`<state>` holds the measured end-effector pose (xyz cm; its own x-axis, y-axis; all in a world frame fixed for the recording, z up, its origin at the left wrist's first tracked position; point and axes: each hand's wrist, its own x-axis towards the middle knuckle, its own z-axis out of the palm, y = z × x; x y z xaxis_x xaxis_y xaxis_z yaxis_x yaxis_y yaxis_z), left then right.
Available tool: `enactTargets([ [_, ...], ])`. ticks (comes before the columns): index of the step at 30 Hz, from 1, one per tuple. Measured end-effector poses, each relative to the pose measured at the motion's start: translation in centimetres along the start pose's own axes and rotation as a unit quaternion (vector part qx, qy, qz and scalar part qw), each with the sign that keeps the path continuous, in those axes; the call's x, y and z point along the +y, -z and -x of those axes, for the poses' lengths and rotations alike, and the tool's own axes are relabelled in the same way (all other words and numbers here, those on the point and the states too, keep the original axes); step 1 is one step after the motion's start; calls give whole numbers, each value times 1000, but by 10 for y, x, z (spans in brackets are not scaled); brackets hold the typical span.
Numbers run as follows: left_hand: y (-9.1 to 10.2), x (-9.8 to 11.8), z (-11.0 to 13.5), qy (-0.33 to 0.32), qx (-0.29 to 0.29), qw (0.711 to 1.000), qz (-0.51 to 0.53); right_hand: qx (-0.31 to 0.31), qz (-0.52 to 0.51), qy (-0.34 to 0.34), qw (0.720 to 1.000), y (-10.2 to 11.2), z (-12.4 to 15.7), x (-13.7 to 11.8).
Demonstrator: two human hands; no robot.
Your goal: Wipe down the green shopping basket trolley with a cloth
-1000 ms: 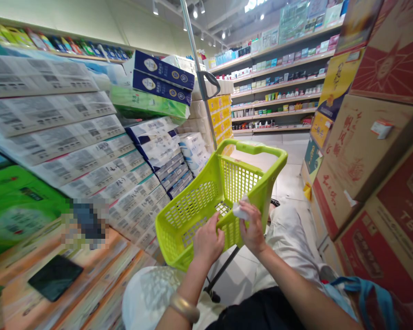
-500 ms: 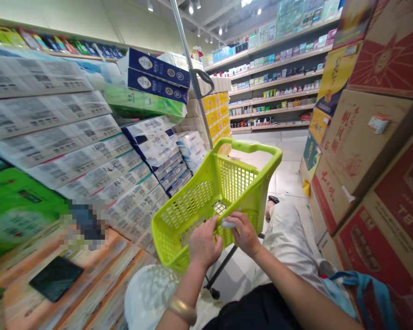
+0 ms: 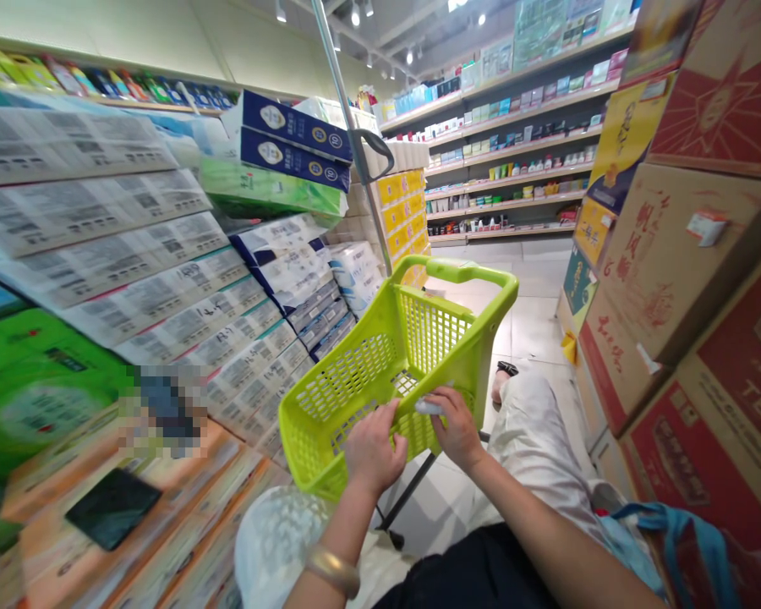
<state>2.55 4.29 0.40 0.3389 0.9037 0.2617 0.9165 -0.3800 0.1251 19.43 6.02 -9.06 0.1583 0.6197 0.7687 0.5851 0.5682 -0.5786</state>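
Note:
A lime-green plastic shopping cart (image 3: 339, 372) with a perforated basket stands tilted in front of me. My left hand (image 3: 371, 448) is closed over the near rim of its basket, thumb on the outer side. To its right, my right hand (image 3: 455, 430) is closed on a small white wad (image 3: 429, 407), which looks like a tissue or cloth, against the same rim. The basket's inside shows no goods. A grey pole (image 3: 348, 101) with a dark loop handle rises behind the cart.
Stacked packs of paper goods (image 3: 183, 271) line the left side. A dark tablet-like slab (image 3: 112, 507) lies on orange boxes. Cartons (image 3: 672, 254) are piled on the right. Stocked shelves (image 3: 507, 173) stand at the back. A whitish bag (image 3: 279, 541) is by my left forearm.
The white wad and my right fingers have shifted slightly to the right along the rim. My left hand stays on the rim, and the view has turned a little left.

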Motion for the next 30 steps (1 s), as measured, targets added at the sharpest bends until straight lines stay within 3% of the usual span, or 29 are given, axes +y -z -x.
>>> enactTargets([
  [4, 2, 2, 1, 7, -2, 1000, -2, 118, 49, -121, 984, 16, -3, 34],
  [6, 3, 4, 1, 9, -4, 1000, -6, 143, 63, -146, 977, 16, -1, 40],
  [10, 2, 5, 1, 10, -1, 1000, -8, 130, 64, -128, 981, 0, 4, 18],
  [13, 2, 2, 2, 7, -1, 1000, -8, 75, 42, -75, 994, -6, 5, -1],
  [16, 1, -1, 4, 7, 0, 1000, -7, 36, 12, -54, 998, -2, 5, 3],
  [21, 1, -1, 6, 13, 4, 1000, -7, 176, 6, -209, 962, 3, -2, 29],
  [23, 1, 1, 7, 13, 3, 1000, -5, 203, 5, -237, 950, 0, -10, 28],
  [27, 1, 3, 6, 12, 0, 1000, -5, 197, 3, -213, 957, -9, -19, 1],
  [30, 1, 1, 5, 9, 0, 1000, -7, 138, 3, -152, 979, -14, -11, -17],
])
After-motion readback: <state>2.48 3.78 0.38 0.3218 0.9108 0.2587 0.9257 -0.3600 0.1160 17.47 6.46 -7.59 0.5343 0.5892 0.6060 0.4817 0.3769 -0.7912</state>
